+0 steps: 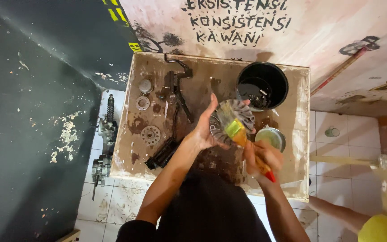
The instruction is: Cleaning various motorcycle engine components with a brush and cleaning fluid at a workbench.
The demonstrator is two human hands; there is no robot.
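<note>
Gripping a finned disc, left hand; right hand clasps brush near tray edge.

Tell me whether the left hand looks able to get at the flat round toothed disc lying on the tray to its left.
Probably not right now: the left hand is holding the finned round part that the right hand brushes. The toothed disc itself lies uncovered nearby, with only the dark metal lever lying between.
</note>
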